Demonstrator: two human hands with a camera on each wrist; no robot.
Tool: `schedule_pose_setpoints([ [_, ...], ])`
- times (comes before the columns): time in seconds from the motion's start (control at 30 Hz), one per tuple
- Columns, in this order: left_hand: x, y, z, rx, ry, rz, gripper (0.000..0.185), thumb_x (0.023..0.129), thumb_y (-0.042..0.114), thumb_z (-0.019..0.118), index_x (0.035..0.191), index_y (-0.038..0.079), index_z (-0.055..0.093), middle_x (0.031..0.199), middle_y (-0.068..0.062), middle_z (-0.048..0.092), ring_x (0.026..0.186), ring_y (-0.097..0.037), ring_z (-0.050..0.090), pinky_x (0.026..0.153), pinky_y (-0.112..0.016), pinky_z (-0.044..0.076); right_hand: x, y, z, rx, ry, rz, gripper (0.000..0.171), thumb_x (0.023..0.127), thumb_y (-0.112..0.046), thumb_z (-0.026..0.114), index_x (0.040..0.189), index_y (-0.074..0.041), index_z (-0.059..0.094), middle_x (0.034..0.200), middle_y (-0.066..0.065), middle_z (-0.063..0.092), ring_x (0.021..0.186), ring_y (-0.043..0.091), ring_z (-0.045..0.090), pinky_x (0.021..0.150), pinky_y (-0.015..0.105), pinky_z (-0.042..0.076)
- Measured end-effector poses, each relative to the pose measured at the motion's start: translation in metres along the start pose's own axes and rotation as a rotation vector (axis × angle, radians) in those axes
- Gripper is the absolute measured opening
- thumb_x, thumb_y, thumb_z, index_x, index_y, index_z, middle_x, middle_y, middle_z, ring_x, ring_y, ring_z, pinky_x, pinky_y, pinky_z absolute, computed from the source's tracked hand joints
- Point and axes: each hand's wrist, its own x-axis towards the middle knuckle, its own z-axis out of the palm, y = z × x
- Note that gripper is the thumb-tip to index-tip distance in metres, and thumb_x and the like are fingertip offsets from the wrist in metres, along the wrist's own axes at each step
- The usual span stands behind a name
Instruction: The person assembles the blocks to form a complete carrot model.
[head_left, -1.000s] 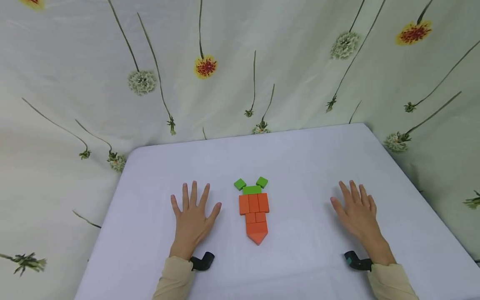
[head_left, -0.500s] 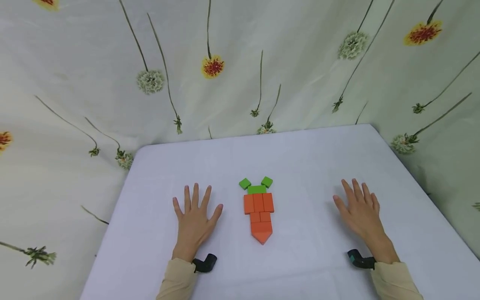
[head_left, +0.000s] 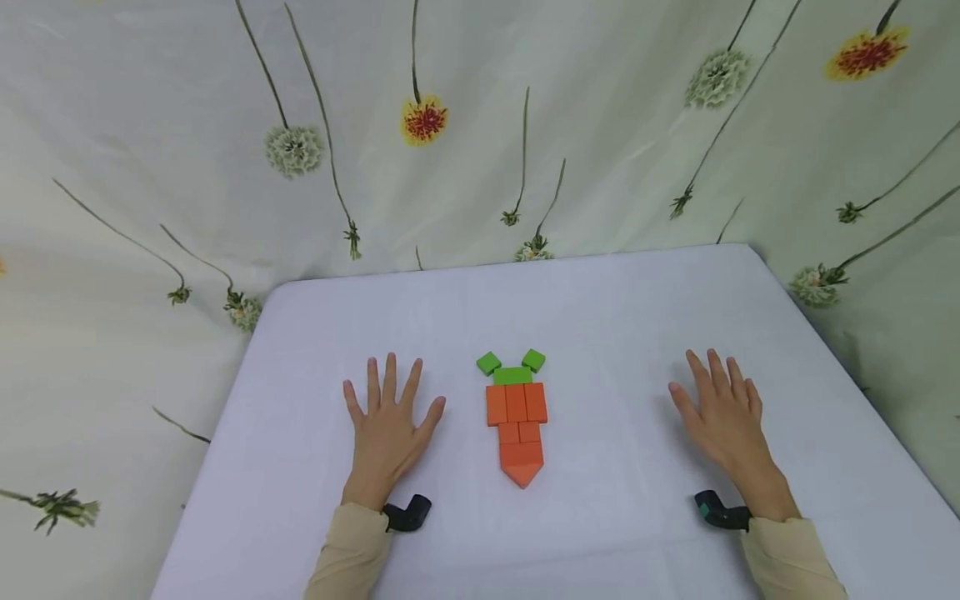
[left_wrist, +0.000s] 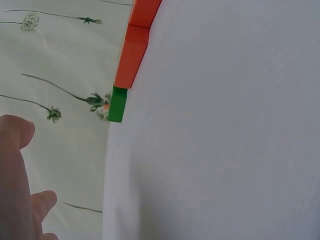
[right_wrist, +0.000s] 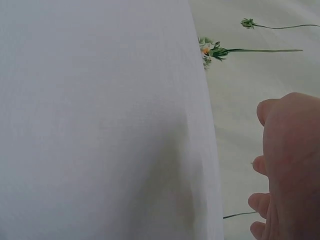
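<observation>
Left hand [head_left: 388, 427] lies flat on the desk [head_left: 600, 317], fingers straight and spread, holding nothing. Right hand [head_left: 722, 418] likewise, flat and empty, well apart. Between them: carrot figure of orange blocks [head_left: 516, 423], tip toward the person, nearer the left hand. Green blocks [head_left: 512, 370] at its far end. Flowered curtain [head_left: 480, 125] behind.

So on the table [head_left: 600, 308] there's a block figure [head_left: 516, 421] laid flat in the middle, pointed end toward the near edge. The left hand [head_left: 388, 433] rests flat just left of it, the right hand [head_left: 722, 421] well off to its right. A curtain [head_left: 480, 125] hangs behind the far edge.
</observation>
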Motion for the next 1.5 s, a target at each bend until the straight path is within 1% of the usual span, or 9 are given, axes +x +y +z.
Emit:
schedule_pose_setpoints([
  [0.17, -0.001, 0.002, 0.0, 0.001, -0.019, -0.004, 0.074, 0.092, 0.069, 0.035, 0.152, 0.026, 0.029, 0.161, -0.015, 0.014, 0.149, -0.036, -0.004, 0.112, -0.065, -0.013, -0.001, 0.003, -0.002, -0.007, -0.009, 0.005, 0.067, 0.101, -0.052, 0.03, 0.155, -0.014, 0.017, 0.158, 0.026, 0.01, 0.145, 0.048, -0.002, 0.108, 0.072, -0.001],
  [0.33, 0.004, 0.006, 0.0, 0.009, 0.001, 0.012, 0.073, 0.092, 0.068, 0.035, 0.152, 0.027, 0.029, 0.161, -0.014, 0.014, 0.149, -0.036, -0.004, 0.113, -0.064, -0.013, -0.002, 0.006, -0.008, -0.01, -0.015, 0.013, 0.068, 0.101, -0.052, 0.029, 0.155, -0.014, 0.015, 0.158, 0.026, 0.007, 0.145, 0.048, -0.004, 0.108, 0.072, -0.002],
  [0.47, 0.007, 0.01, 0.002, -0.005, -0.009, 0.022, 0.074, 0.092, 0.07, 0.033, 0.152, 0.028, 0.029, 0.161, -0.013, 0.012, 0.149, -0.035, -0.006, 0.112, -0.063, -0.016, -0.002, 0.01, -0.012, -0.017, -0.007, 0.023, 0.067, 0.102, -0.052, 0.027, 0.155, -0.014, 0.013, 0.158, 0.027, 0.007, 0.145, 0.048, -0.004, 0.108, 0.072, -0.003],
  [0.73, 0.007, 0.012, 0.004, 0.024, -0.01, 0.029, 0.073, 0.092, 0.069, 0.034, 0.152, 0.026, 0.03, 0.161, -0.014, 0.014, 0.149, -0.036, -0.004, 0.112, -0.065, -0.013, -0.007, 0.017, -0.01, -0.01, -0.014, 0.044, 0.068, 0.101, -0.053, 0.029, 0.155, -0.014, 0.016, 0.158, 0.027, 0.009, 0.144, 0.049, -0.002, 0.108, 0.073, -0.001],
  [0.87, 0.011, 0.015, 0.002, 0.008, 0.016, 0.047, 0.073, 0.092, 0.068, 0.034, 0.152, 0.026, 0.03, 0.161, -0.014, 0.014, 0.149, -0.035, -0.004, 0.113, -0.065, -0.012, -0.007, 0.019, -0.012, -0.008, 0.016, 0.04, 0.067, 0.101, -0.052, 0.029, 0.155, -0.014, 0.015, 0.158, 0.027, 0.009, 0.145, 0.048, -0.002, 0.108, 0.072, -0.001],
  [0.97, 0.013, 0.018, 0.002, -0.003, 0.004, 0.055, 0.073, 0.092, 0.068, 0.034, 0.152, 0.025, 0.03, 0.161, -0.015, 0.014, 0.149, -0.036, -0.005, 0.112, -0.065, -0.013, -0.008, 0.02, -0.015, -0.003, 0.024, 0.045, 0.067, 0.101, -0.052, 0.029, 0.155, -0.013, 0.017, 0.158, 0.027, 0.01, 0.144, 0.049, -0.001, 0.108, 0.072, -0.001],
  [1.07, 0.012, 0.019, 0.002, 0.013, -0.01, 0.048, 0.074, 0.092, 0.068, 0.033, 0.152, 0.025, 0.03, 0.161, -0.015, 0.013, 0.149, -0.036, -0.005, 0.112, -0.065, -0.014, -0.01, 0.022, -0.015, -0.001, 0.014, 0.05, 0.068, 0.101, -0.053, 0.03, 0.155, -0.013, 0.017, 0.158, 0.027, 0.01, 0.144, 0.049, 0.0, 0.108, 0.072, 0.0],
  [1.33, 0.013, 0.021, 0.001, 0.015, -0.002, 0.065, 0.073, 0.093, 0.067, 0.035, 0.152, 0.024, 0.031, 0.16, -0.016, 0.015, 0.149, -0.038, -0.002, 0.112, -0.066, -0.013, -0.015, 0.028, -0.022, -0.012, 0.029, 0.073, 0.068, 0.101, -0.052, 0.029, 0.155, -0.013, 0.015, 0.158, 0.027, 0.009, 0.144, 0.049, -0.002, 0.108, 0.072, -0.001],
  [1.5, 0.015, 0.022, 0.001, 0.03, -0.001, 0.065, 0.074, 0.093, 0.068, 0.034, 0.152, 0.024, 0.03, 0.161, -0.016, 0.014, 0.149, -0.038, -0.002, 0.112, -0.066, -0.012, -0.018, 0.035, -0.024, 0.002, 0.037, 0.076, 0.068, 0.101, -0.052, 0.029, 0.155, -0.014, 0.014, 0.158, 0.027, 0.009, 0.144, 0.049, -0.002, 0.108, 0.072, -0.001],
])
